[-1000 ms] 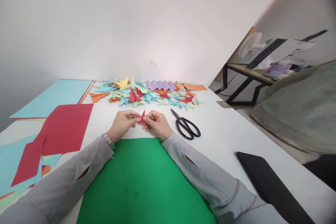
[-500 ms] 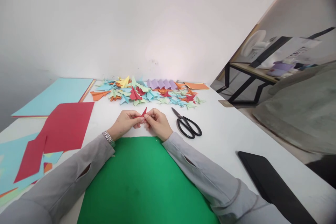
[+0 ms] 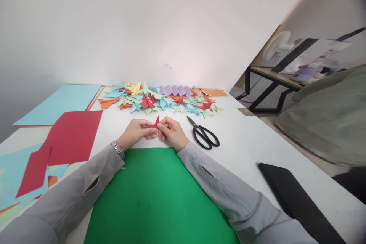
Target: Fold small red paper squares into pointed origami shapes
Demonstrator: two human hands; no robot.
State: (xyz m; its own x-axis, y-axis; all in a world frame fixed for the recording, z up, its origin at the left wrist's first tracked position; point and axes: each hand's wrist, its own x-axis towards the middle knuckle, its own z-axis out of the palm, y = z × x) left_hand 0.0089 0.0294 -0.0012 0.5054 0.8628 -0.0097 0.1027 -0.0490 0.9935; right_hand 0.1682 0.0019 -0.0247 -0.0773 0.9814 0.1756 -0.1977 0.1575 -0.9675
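Between my two hands is a small folded piece of red paper, with one narrow point standing up. My left hand pinches its left side between thumb and fingers. My right hand grips the right side the same way, and the fingertips nearly meet. Much of the piece is hidden by the fingers. Just below both hands lies a large green sheet. Black-handled scissors rest to the right of my right hand. Behind the hands, several small folded papers in many colours lie in a heap.
Red sheets and blue sheets lie on the left of the white table. Pleated purple paper and an orange stack sit along the wall. A black flat object lies at the right.
The red paper's point stands slightly taller and more upright between my fingers. Both hands remain in nearly the same place, still holding it.
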